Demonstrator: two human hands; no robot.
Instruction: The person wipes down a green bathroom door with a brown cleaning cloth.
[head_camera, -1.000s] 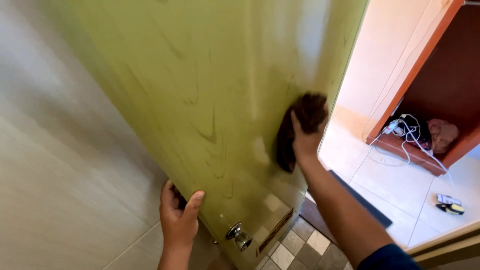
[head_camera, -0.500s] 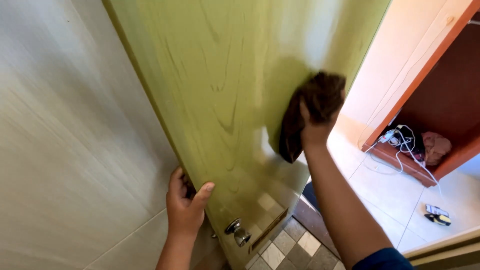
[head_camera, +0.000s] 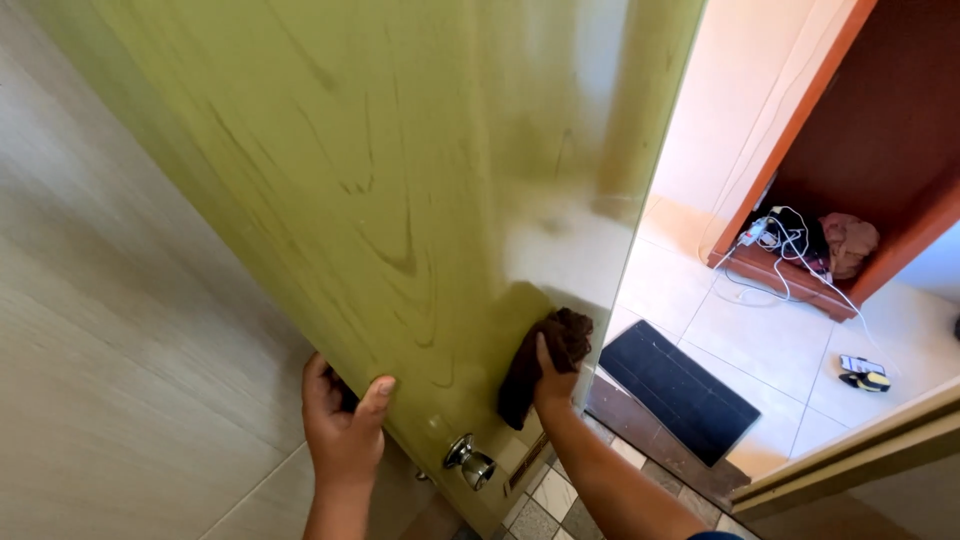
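A glossy green door with wood-grain marks fills the middle of the head view. My left hand grips its near edge, thumb on the face and fingers wrapped behind. My right hand presses a dark brown cloth flat against the door's lower right part, close to its far edge. A round metal knob sticks out of the door below and between my hands.
A pale tiled wall is at left. Past the door lie a dark floor mat, white floor tiles, a small black-and-yellow object, and a red-brown cabinet niche holding white cables and a bundle of cloth.
My right hand has slid the cloth down the door, from about mid-height to near the knob. My left hand keeps its grip on the door's edge.
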